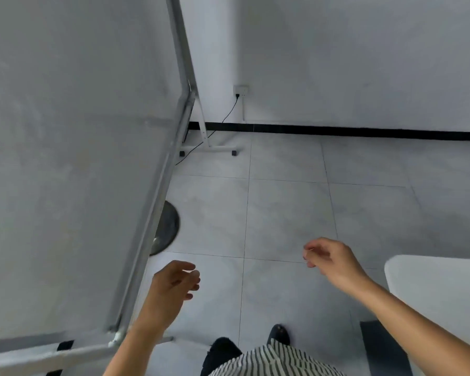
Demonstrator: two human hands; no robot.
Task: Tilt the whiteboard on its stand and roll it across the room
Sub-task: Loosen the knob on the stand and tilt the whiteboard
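The whiteboard [73, 158] is a large pale grey panel in a silver metal frame, leaning at a slant and filling the space left of the left hand's fingers [186, 278]. Its framed edge runs just beside those fingers without touching them, well apart from the right fingers [311, 253]. The stand [205, 131] is white, its foot bar on small dark casters on the tiled floor, far beyond both hands' fingertips.

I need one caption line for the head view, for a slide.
Both bare hands, left hand and right hand, hang open and empty beside the tilted whiteboard, above the tiled floor.
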